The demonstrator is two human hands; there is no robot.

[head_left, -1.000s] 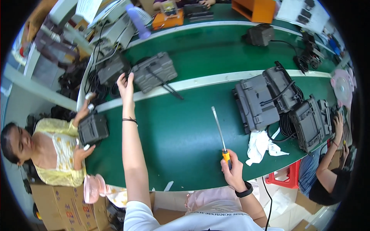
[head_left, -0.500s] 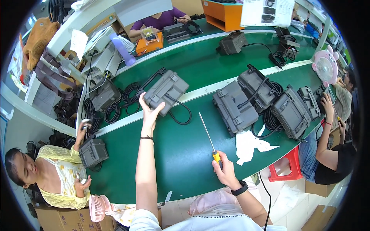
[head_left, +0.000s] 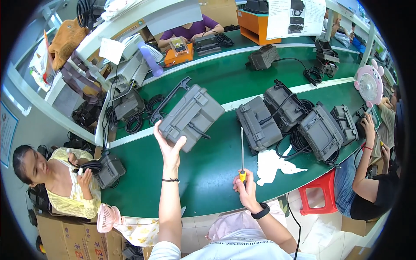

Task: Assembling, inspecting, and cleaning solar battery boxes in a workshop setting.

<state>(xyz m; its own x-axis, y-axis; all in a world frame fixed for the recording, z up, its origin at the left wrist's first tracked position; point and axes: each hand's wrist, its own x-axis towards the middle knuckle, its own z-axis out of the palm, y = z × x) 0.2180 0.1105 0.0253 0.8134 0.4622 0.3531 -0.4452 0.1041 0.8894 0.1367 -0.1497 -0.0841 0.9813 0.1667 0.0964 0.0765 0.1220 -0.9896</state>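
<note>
My left hand (head_left: 171, 151) grips a dark grey plastic case (head_left: 193, 117) by its lower left edge, thumb on the near face. The case is tilted above the bench, its long handle (head_left: 172, 97) sticking out to the upper left and a black cable coming from its front. In my right hand (head_left: 247, 190) is a screwdriver (head_left: 242, 149) with a yellow and black handle, fingers wrapped round it and the long shaft pointing away from me. Its tip is apart from the held case, near the left side of another grey case (head_left: 258, 123).
More grey cases (head_left: 321, 132) with coiled cables crowd the right, beside white cloth or paper (head_left: 279, 166). A white divider strip (head_left: 247, 101) crosses the green bench (head_left: 208, 177). A pink fan (head_left: 370, 84) stands far right. Co-workers sit left, right and opposite; a red stool (head_left: 318, 193) is at lower right.
The held case has come closer and tilted. My screwdriver has swung to point more straight ahead. The left co-worker's hands have drawn in, now with a cable. The whole view has shifted slightly.
</note>
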